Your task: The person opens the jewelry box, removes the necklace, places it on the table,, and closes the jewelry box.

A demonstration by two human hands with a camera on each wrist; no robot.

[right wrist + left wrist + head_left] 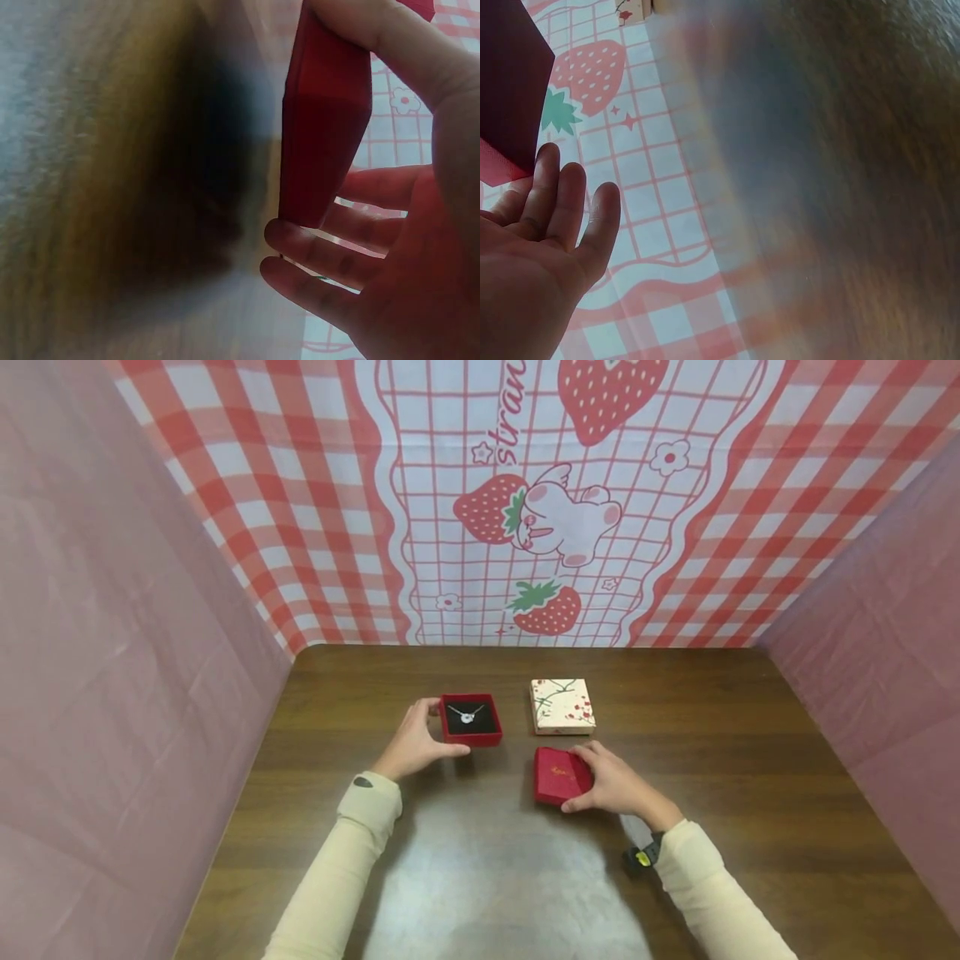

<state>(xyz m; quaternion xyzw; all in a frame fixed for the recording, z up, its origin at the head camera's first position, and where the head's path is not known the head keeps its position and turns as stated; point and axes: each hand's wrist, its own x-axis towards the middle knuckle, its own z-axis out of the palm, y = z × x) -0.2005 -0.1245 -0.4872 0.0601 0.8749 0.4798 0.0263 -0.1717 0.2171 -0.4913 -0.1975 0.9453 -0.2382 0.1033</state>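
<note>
My left hand (418,743) holds a small red jewellery box (472,744), its fingers at the left back corner and its thumb along the front wall. The box is lidless, and a silver pendant necklace (467,717) lies on its black lining. In the left wrist view, the box (514,82) appears raised above the table, with fingertips (547,154) at its edge. My right hand (618,781) grips a red box lid (558,774) between thumb and fingers, tilted, gold lettering on top. The right wrist view shows this lid (330,112) side-on, clear of the table.
A square cream box (562,703) with a red blossom print stands on the brown wooden table (337,677), behind the red lid. A strawberry-print checked cloth (540,552) hangs at the back. Pink cloths (112,652) hang at both sides. A dark watch is on the right wrist.
</note>
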